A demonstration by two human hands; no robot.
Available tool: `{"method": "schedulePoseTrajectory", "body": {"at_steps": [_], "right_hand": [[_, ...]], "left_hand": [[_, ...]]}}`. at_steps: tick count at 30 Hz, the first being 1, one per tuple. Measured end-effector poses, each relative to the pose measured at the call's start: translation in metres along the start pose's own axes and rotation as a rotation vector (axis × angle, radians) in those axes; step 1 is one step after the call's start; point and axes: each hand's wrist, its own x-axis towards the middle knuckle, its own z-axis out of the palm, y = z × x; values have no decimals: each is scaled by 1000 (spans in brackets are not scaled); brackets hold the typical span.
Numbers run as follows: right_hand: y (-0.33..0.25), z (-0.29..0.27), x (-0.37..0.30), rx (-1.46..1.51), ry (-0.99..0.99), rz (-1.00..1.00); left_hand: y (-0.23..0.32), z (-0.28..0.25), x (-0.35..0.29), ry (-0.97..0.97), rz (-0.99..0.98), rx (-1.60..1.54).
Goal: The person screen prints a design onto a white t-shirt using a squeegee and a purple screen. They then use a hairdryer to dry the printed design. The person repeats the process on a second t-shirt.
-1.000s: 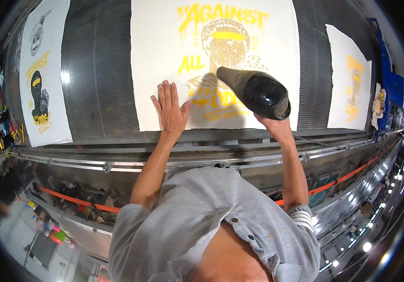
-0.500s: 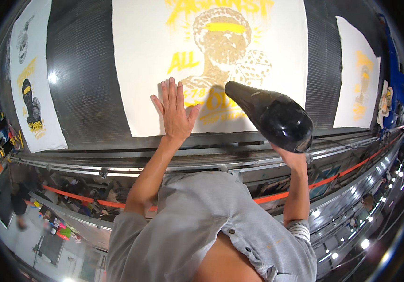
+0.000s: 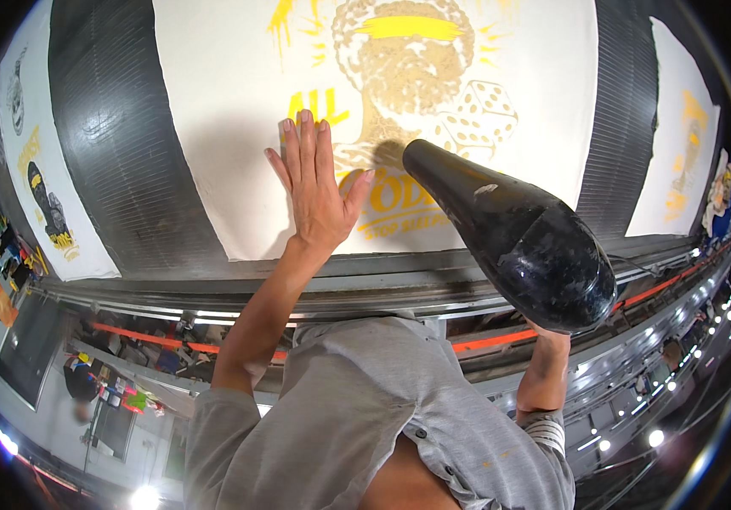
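Note:
My left hand (image 3: pixel 319 200) is spread out over a white printed cloth (image 3: pixel 544 76), fingers apart and pointing away from me; its shadow falls beside it. The cloth bears a tan portrait with a yellow band over the eyes, dice and yellow lettering. At the right I hold a black hair dryer (image 3: pixel 523 242), its narrow nozzle aimed at the lower part of the print. Most of my right hand (image 3: pixel 551 338) is hidden under the dryer's wide rear body, where its fingers close round the grip.
A second printed cloth (image 3: pixel 30 127) lies on the dark table (image 3: pixel 110 127) at the left, a third (image 3: pixel 671 170) at the right. Beside that one is a crumpled stained rag (image 3: pixel 716 194). A metal rail and an orange bar (image 3: pixel 501 340) run along the near edge.
The hair dryer has come nearer to me and to the right, and looks larger. My left hand stays spread, a little farther up the print. The whole view has shifted slightly.

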Motion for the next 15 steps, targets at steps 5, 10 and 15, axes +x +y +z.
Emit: {"method": "schedulePoseTrajectory", "body": {"at_steps": [5, 10, 15], "right_hand": [[-1, 1, 14, -39, -14, -24], [-4, 4, 22, -100, -29, -47], [-20, 9, 19, -251, -54, -96]], "left_hand": [[-4, -3, 7, 21, -34, 15], [-4, -8, 6, 20, -75, -4], [-5, -12, 14, 44, -53, 30]]}}
